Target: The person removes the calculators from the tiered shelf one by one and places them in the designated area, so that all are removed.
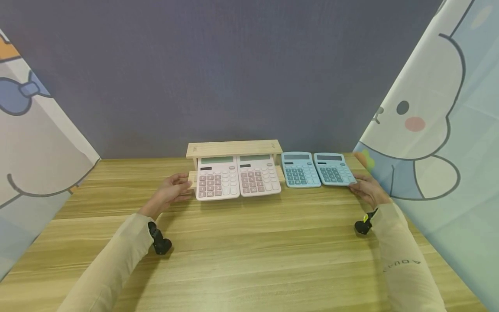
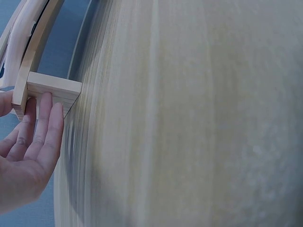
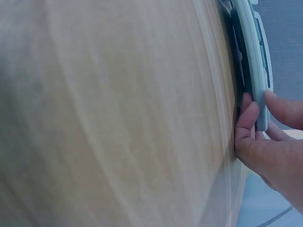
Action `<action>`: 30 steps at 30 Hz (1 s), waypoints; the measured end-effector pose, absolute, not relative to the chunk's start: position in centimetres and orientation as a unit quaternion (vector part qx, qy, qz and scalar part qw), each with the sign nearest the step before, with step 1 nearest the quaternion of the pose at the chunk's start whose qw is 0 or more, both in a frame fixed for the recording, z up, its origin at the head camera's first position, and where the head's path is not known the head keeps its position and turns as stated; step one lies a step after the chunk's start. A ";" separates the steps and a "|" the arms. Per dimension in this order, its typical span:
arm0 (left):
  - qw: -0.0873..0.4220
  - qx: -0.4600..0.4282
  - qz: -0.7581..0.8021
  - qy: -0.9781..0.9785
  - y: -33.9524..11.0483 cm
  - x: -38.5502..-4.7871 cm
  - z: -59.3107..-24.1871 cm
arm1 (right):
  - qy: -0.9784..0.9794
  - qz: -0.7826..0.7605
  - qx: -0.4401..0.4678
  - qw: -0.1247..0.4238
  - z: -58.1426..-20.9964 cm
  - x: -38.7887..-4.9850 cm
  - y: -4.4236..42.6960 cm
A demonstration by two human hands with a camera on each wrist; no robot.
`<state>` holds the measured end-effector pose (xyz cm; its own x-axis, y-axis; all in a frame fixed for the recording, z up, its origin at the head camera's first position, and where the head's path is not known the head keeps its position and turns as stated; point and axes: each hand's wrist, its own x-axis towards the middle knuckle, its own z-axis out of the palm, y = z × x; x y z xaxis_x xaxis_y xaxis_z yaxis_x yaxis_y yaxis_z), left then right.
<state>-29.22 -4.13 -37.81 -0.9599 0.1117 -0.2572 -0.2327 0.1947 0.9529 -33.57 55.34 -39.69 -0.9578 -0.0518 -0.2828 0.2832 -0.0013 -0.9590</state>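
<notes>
Two pink calculators [image 1: 218,178] lean side by side on a small wooden stand [image 1: 234,148], which has a flat top board and a lower board. At the lower board's left end is my left hand [image 1: 173,190]. In the left wrist view, its thumb and nearly straight fingers [image 2: 43,125] lie on either side of the board end. To the right of the stand are two light blue calculators [image 1: 300,170]. My right hand [image 1: 368,190] pinches the right-hand blue calculator [image 3: 257,61] by its near right corner, thumb above and fingers beneath.
The wood-grain table [image 1: 249,251] runs up to a dark grey back panel [image 1: 234,73]. Cartoon-printed sheets stand along the left [image 1: 43,130] and right [image 1: 436,99] sides. The stand and blue calculators are close to the back panel.
</notes>
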 end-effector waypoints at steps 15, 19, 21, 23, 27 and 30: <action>0.136 -0.027 0.641 0.755 -4.1 -29.1 -37.9 | 0.760 -0.625 0.130 0.124 -39.4 -34.1 55.1; 0.137 -0.028 0.643 0.753 -4.0 -29.0 -37.8 | 0.772 -0.611 0.130 0.116 -39.4 -34.1 54.9; 0.137 -0.028 0.643 0.753 -4.0 -29.0 -37.8 | 0.775 -0.609 0.130 0.110 -39.4 -34.1 54.8; 0.137 -0.028 0.643 0.753 -4.0 -29.0 -37.9 | 0.776 -0.609 0.128 0.105 -39.4 -34.1 54.7; 0.137 -0.028 0.642 0.754 -4.0 -29.1 -38.0 | 0.776 -0.609 0.130 0.102 -39.3 -34.0 54.5; 0.134 -0.032 0.639 0.757 -4.0 -29.2 -38.0 | 0.778 -0.605 0.134 0.100 -39.3 -34.0 54.4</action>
<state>-29.19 -4.02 -38.04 -0.9621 0.1234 -0.2433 -0.2192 0.1812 0.9587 -34.04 54.38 -39.25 -0.9440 0.0880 -0.3181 0.3300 0.2308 -0.9153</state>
